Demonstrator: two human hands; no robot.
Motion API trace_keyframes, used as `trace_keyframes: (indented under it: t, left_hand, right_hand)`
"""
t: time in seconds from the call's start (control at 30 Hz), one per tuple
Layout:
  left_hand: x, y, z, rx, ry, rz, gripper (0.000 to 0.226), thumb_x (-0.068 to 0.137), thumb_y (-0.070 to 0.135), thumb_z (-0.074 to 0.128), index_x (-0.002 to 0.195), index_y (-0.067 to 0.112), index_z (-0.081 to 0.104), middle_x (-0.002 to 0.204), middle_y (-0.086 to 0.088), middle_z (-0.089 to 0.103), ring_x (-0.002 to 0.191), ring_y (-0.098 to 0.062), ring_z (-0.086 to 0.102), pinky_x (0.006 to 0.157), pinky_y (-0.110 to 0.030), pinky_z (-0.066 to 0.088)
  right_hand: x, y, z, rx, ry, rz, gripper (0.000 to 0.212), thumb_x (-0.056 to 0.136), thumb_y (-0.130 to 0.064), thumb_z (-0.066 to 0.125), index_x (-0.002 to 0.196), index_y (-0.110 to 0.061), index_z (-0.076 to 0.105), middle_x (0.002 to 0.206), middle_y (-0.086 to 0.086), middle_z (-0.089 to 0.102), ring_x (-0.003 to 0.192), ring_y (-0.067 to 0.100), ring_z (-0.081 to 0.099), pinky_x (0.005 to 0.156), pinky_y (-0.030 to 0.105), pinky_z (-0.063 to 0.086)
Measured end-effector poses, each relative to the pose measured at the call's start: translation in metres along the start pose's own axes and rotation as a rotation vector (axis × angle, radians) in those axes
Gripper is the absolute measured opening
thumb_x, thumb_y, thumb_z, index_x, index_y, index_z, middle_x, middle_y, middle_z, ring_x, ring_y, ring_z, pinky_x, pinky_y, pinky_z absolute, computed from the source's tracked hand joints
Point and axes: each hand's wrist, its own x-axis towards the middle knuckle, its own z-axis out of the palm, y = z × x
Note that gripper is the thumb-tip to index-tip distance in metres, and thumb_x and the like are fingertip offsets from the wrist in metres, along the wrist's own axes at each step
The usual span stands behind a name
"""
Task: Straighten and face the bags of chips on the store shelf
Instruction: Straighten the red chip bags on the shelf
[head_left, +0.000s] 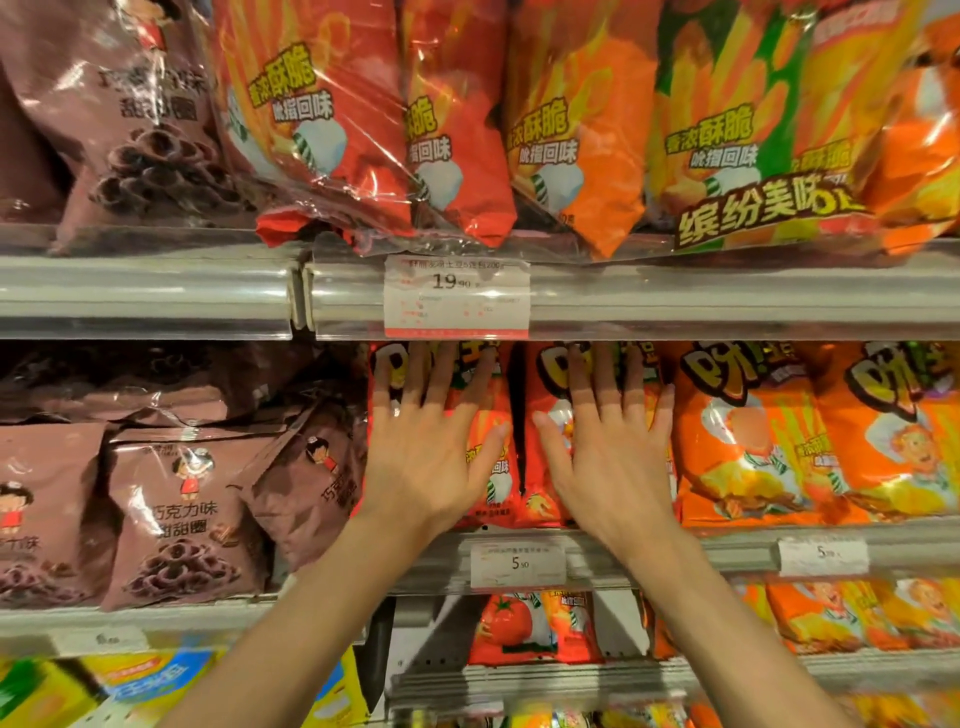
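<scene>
In the head view, two glossy, crinkled red chip bags are being pressed flat on the middle shelf (597, 558): the left red bag (496, 415) by the left hand (426, 457), the right red bag (550, 441) by the right hand (613, 462), fingers straight and spread, grasping nothing. Puffy orange bags (753, 441) are standing just beside them, with matte brown pouches (182, 509) being kept on the shelf section at left.
</scene>
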Motion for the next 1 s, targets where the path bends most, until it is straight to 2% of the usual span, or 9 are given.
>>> trace_keyframes:
  t: [0.07,0.23,0.37,0.5,0.57,0.73,0.8,0.9,1.0]
  left_hand:
    - [-0.002,0.001,0.001,-0.005,0.024,0.000,0.064,0.101,0.058,0.036,0.156,0.026,0.032,0.164,-0.014,0.023,0.155,-0.031,0.010,0.120,-0.062,0.007]
    - [-0.003,0.005,0.001,-0.012,0.020,-0.022,0.058,0.101,0.057,0.035,0.150,0.026,0.045,0.161,-0.014,0.031,0.153,-0.034,0.018,0.120,-0.062,0.008]
    - [-0.003,0.004,0.001,-0.079,0.017,-0.031,0.058,0.104,0.053,0.030,0.156,0.029,0.031,0.164,-0.012,0.022,0.155,-0.031,0.007,0.121,-0.060,0.007]
    - [-0.007,-0.008,-0.006,-0.264,0.128,-0.030,0.049,0.102,0.042,0.039,0.146,0.023,0.049,0.158,-0.012,0.035,0.150,-0.030,0.022,0.120,-0.056,0.017]
    - [-0.006,-0.015,-0.007,-0.232,0.143,-0.040,0.051,0.100,0.043,0.043,0.145,0.021,0.051,0.154,-0.013,0.040,0.148,-0.032,0.027,0.120,-0.055,0.019]
    - [-0.003,-0.016,0.004,-0.147,-0.026,-0.091,0.064,0.101,0.057,0.025,0.158,0.028,0.024,0.165,-0.012,0.023,0.155,-0.031,0.005,0.124,-0.054,0.003]
    - [-0.002,-0.015,0.005,-0.147,-0.023,-0.102,0.064,0.101,0.057,0.025,0.158,0.028,0.022,0.165,-0.012,0.021,0.155,-0.031,0.003,0.124,-0.053,0.001]
    - [-0.003,-0.016,0.003,-0.247,0.003,-0.084,0.065,0.101,0.058,0.027,0.158,0.028,0.023,0.166,-0.010,0.018,0.155,-0.029,0.002,0.124,-0.053,0.002]
    - [-0.013,-0.018,-0.001,-0.517,0.153,-0.172,0.065,0.099,0.051,0.043,0.155,0.022,0.032,0.162,-0.010,0.023,0.152,-0.026,0.017,0.122,-0.047,0.017]
  right_hand:
    - [-0.004,0.003,0.001,-0.023,0.011,-0.012,0.071,0.102,-0.060,0.024,0.159,-0.019,0.025,0.166,0.011,0.020,0.154,0.037,0.012,0.120,0.064,0.009]
    - [-0.003,0.006,0.003,-0.017,0.019,-0.023,0.071,0.102,-0.061,0.022,0.159,-0.020,0.023,0.167,0.010,0.016,0.154,0.036,0.012,0.121,0.062,0.011]
    - [-0.004,0.006,0.002,0.021,0.034,-0.028,0.070,0.102,-0.062,0.025,0.159,-0.021,0.025,0.167,0.008,0.019,0.155,0.033,0.011,0.122,0.060,0.009]
    - [-0.004,0.015,-0.009,0.282,0.016,0.004,0.071,0.098,-0.065,0.028,0.147,-0.017,0.044,0.154,0.009,0.043,0.148,0.029,0.027,0.123,0.054,0.010]
    - [-0.001,0.024,-0.015,0.249,0.046,-0.032,0.069,0.097,-0.065,0.031,0.142,-0.016,0.048,0.148,0.010,0.049,0.144,0.032,0.033,0.122,0.056,0.015]
    - [0.006,0.031,-0.006,0.081,-0.076,-0.105,0.075,0.097,-0.068,0.014,0.161,-0.027,0.014,0.168,0.004,0.013,0.156,0.026,-0.003,0.124,0.056,0.000]
    - [0.008,0.030,-0.002,0.080,-0.063,-0.083,0.074,0.097,-0.069,0.012,0.161,-0.031,0.009,0.169,0.001,0.007,0.156,0.024,-0.007,0.124,0.056,0.000]
    - [0.007,0.028,-0.002,0.127,-0.048,-0.078,0.075,0.096,-0.070,0.015,0.160,-0.030,0.015,0.168,0.000,0.012,0.156,0.023,-0.004,0.124,0.055,0.001]
    - [0.000,0.035,-0.005,0.337,0.014,-0.010,0.075,0.096,-0.068,0.031,0.155,-0.022,0.030,0.165,0.005,0.023,0.154,0.022,0.010,0.125,0.048,0.010]
